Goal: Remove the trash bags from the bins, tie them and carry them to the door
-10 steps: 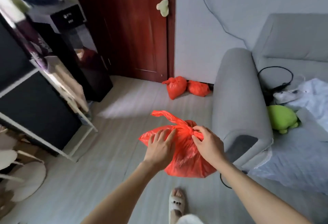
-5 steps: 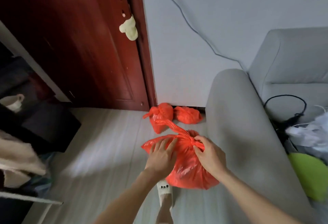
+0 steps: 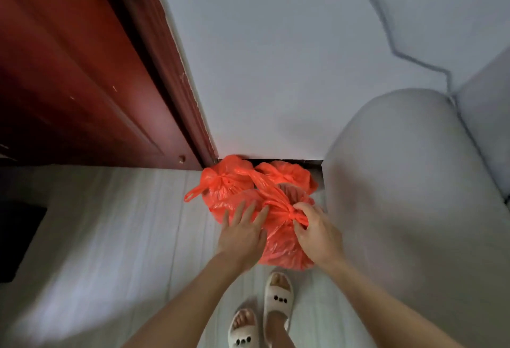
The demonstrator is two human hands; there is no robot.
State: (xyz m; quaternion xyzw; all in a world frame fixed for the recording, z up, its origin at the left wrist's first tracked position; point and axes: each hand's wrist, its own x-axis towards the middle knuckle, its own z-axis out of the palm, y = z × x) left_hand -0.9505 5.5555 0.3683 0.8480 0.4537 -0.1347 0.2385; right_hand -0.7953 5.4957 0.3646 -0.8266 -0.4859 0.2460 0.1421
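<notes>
A tied red trash bag point(image 3: 278, 237) is held low in front of me. My right hand point(image 3: 317, 233) grips it at the knot. My left hand point(image 3: 242, 233) lies flat against its left side, fingers spread. Just beyond it, two more tied red bags rest on the floor against the wall: the left bag point(image 3: 225, 179) and the right bag point(image 3: 287, 174). They sit beside the frame of the dark red door point(image 3: 71, 85). The held bag overlaps both from this angle; whether it touches them or the floor is unclear.
A grey sofa arm point(image 3: 408, 196) stands close on the right. A pale wall point(image 3: 276, 58) with a cable is straight ahead. My feet in white slippers point(image 3: 277, 296) stand on the light floor just behind the bag. A dark object point(image 3: 16, 240) sits at far left.
I have walked up to the door corner; the two floor bags, once far ahead, now lie right behind the held bag. The bag is lower. Both hands keep their places on it.
</notes>
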